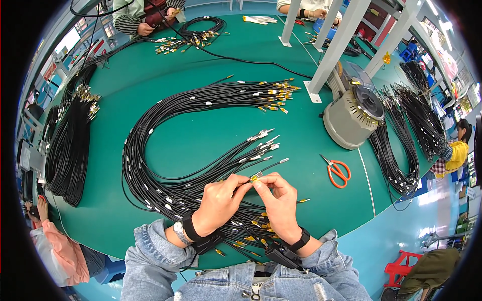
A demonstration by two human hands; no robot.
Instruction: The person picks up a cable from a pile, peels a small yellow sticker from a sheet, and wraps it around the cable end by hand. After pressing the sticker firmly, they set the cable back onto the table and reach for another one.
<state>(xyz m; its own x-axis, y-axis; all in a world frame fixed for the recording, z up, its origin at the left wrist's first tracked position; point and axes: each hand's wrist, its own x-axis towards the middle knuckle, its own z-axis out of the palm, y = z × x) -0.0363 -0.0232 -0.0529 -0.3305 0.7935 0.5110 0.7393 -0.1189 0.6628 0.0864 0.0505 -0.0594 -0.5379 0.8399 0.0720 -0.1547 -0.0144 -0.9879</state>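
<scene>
My left hand (217,204) pinches a thin black cable close to its end. A small yellow label (255,177) wraps round or sticks out from that cable, right at my fingertips. My right hand (277,200) is closed, thumb and forefinger pressed at the label from the other side. Under and around both hands lies a large bundle of black cables (131,145), bent in a U with its curve at the left. Yellow-tagged ends (275,95) fan out at its far side, and white-tagged ends (266,146) lie just beyond my fingers.
Orange-handled scissors (338,175) lie right of my hands. Beyond them stand a round grey machine (351,118) and white metal posts (337,50). More cable bundles hang at the left (70,150) and right (401,155) table edges. Co-workers sit across the green table (201,67).
</scene>
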